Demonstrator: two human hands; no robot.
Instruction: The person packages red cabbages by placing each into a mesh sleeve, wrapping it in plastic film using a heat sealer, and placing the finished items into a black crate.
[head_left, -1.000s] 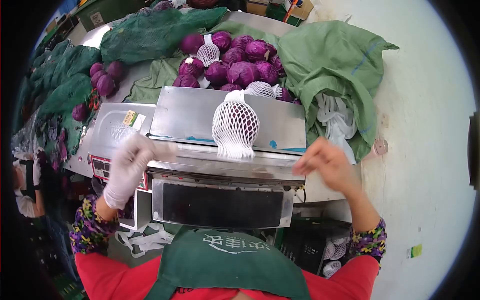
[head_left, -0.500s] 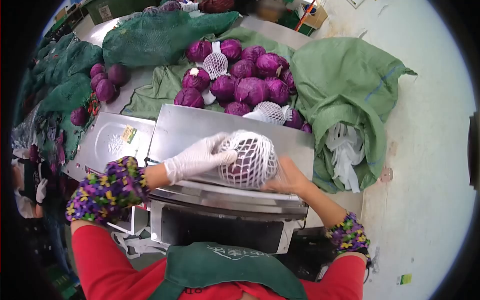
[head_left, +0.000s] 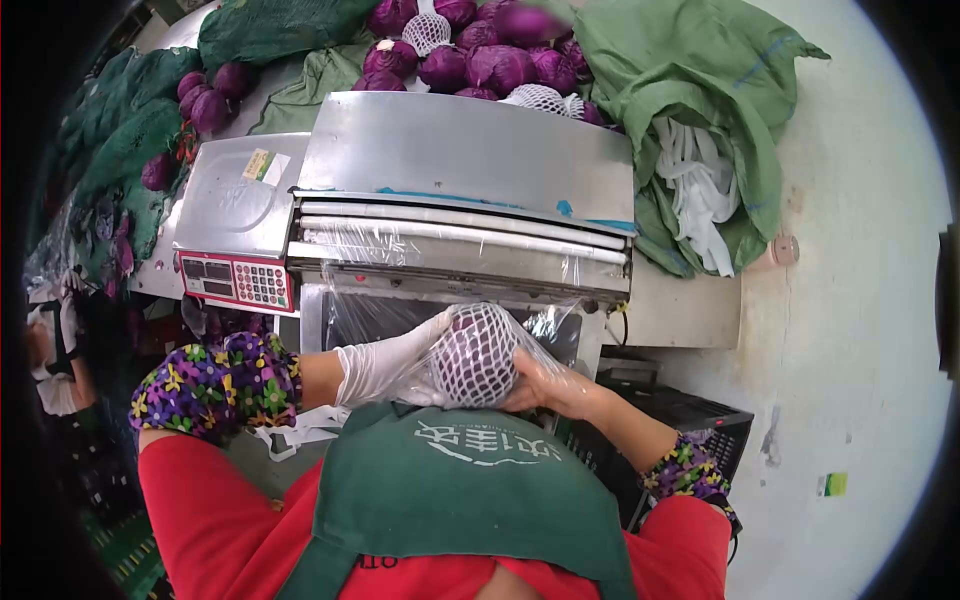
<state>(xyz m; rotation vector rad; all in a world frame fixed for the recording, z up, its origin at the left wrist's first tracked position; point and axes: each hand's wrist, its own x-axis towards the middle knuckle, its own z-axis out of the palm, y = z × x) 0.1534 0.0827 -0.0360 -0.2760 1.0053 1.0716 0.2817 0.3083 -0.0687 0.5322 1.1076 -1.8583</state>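
A red cabbage in a white foam net (head_left: 474,358) is held close to my green apron (head_left: 470,480). My left hand (head_left: 408,352), in a white glove, grips its left side. Bare, my right hand (head_left: 548,384) is wrapped round its right side, the fingers partly under it. Clear plastic film (head_left: 375,295) stretches from the rollers of the wrapping machine (head_left: 470,150) down to the cabbage and over both hands. The cabbage's underside is hidden.
Left of the machine stands a scale (head_left: 240,200) with a red keypad. Behind lie several red cabbages (head_left: 500,68), some in foam nets. A green sack (head_left: 690,70) holding white foam nets stands at the right. A black crate (head_left: 715,420) sits low right. Another person's gloved hand (head_left: 70,320) shows far left.
Both hands have brought the netted cabbage from above the machine's metal top down towards my apron. Film now stretches from the rollers to it. The view has tilted downward.
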